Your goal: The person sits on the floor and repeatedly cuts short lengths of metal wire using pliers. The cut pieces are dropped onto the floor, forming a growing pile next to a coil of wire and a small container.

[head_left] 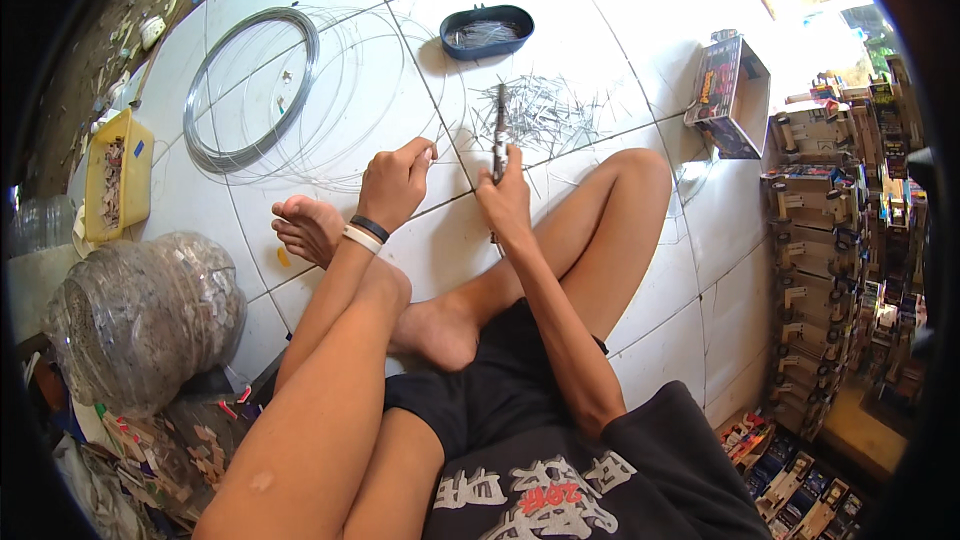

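Observation:
My left hand (397,180), with a black and a white band on its wrist, is closed in a pinch where thin loops of wire (401,70) reach it. The wire spreads from a grey coil (198,105) lying on the tiles at the left. My right hand (507,202) is wrapped round dark pliers (501,125), seen edge-on and pointing away from me. Just beyond the pliers, many short cut wire pieces (545,110) lie in a loose pile. A dark oval tub (487,52) behind the pile holds more such pieces.
A yellow basin (143,175) with small scraps stands at the left, near a large clear plastic bottle (150,315). To the right are an open printed box (728,100) and tall stacks of small wheeled wooden toys (815,270). My bare legs frame the white tiled floor (640,325).

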